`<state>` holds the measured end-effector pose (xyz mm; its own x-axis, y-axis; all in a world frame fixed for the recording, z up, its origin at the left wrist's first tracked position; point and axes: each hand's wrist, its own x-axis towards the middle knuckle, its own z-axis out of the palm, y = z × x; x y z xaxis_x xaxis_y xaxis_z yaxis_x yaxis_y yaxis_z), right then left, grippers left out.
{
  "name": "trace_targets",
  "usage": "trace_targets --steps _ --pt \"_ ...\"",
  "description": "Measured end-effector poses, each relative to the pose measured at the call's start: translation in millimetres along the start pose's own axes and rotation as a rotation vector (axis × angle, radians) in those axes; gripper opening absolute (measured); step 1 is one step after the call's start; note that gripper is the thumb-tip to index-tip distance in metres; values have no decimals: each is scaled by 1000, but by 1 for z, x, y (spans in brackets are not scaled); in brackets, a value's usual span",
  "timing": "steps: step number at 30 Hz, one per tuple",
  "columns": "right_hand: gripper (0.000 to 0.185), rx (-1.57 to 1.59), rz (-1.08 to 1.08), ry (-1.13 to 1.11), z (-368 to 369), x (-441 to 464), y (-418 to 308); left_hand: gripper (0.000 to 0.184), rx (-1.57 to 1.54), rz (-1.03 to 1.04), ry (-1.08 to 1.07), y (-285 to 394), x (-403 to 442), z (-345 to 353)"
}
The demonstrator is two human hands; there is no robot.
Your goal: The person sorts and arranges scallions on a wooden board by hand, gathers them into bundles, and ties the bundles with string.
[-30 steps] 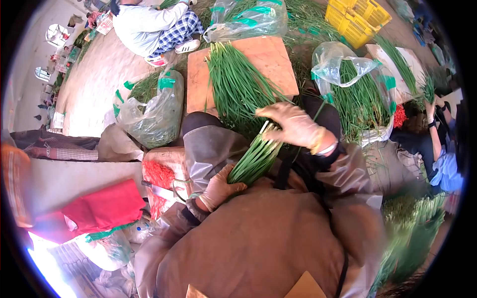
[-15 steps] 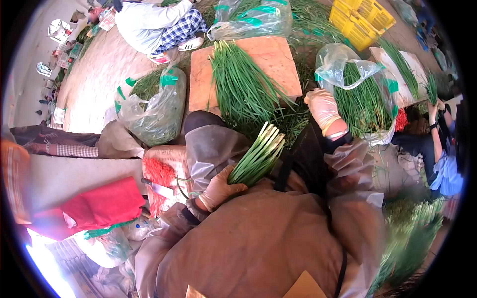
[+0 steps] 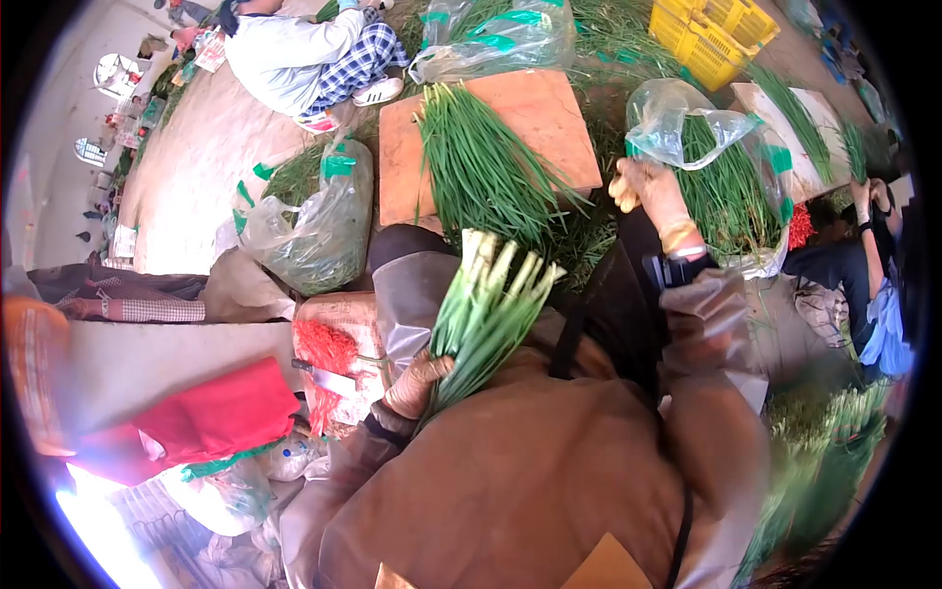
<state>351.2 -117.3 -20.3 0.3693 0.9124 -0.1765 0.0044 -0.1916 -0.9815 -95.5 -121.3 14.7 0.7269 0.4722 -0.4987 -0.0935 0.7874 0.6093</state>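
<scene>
Gloved and wrapped round a bunch of green stalks (image 3: 486, 319), my left hand (image 3: 419, 385) is just above my lap, the pale stalk ends pointing up and away from me. My right hand (image 3: 653, 193), also gloved, is raised over my right knee with its fingers curled; whatever it may hold is too small to name. A larger heap of green stalks (image 3: 488, 162) lies across a wooden board (image 3: 549, 113) in front of me. Beside my right hand stands a clear plastic bag of greens (image 3: 726, 196).
A knife (image 3: 329, 380) and red ties (image 3: 324, 346) lie on a block at my left. Another bag of greens (image 3: 314, 236) stands front left, yellow crates (image 3: 706, 44) front right. One person (image 3: 294, 54) sits at upper left, another (image 3: 863, 265) at far right.
My right hand has moved from the bunch out to the right, its fingers now curled. The bunch in my left hand has fanned out and tilted more upright.
</scene>
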Motion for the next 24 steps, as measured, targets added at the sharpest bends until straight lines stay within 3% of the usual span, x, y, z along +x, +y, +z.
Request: trace_targets --steps 1,2,3,4,6,8,9,12,14,15,19,22,23,24 --pt "17 -28 16 -2 12 -7 11 60 21 -28 68 -5 2 -11" --pt "16 -55 30 1 28 -20 15 57 -18 14 152 -11 5 -19" --pt "18 -440 -409 47 38 -23 45 56 -5 8 96 -14 11 -38" --pt "17 -395 -180 -20 49 -37 39 56 7 -3 42 -15 14 -52" --pt "16 88 -32 -58 72 -53 35 56 0 8 46 -10 13 -45" --pt "15 181 -107 19 89 -69 9 47 -41 3 63 -3 12 -26" --pt "15 58 -264 43 96 -77 -15 47 -17 23 131 -1 12 -15" --pt "16 -39 -217 -204 111 -93 -75 47 -16 15 29 -9 15 -22" --pt "27 -577 -618 -43 131 -89 -66 45 -19 17 34 -11 15 -16" --pt "32 -662 -562 -38 142 -88 -64 44 18 42 73 -13 14 -11" --pt "21 -769 -661 -50 167 -77 -35 44 34 73 113 -14 9 -4" --pt "17 -579 -572 -170 164 -85 -34 48 36 91 152 -11 6 2" --pt "17 -228 -151 -471 155 -97 -62 51 28 81 140 -10 6 1" --pt "19 -90 -76 -627 149 -103 -67 53 20 70 127 -9 6 1"
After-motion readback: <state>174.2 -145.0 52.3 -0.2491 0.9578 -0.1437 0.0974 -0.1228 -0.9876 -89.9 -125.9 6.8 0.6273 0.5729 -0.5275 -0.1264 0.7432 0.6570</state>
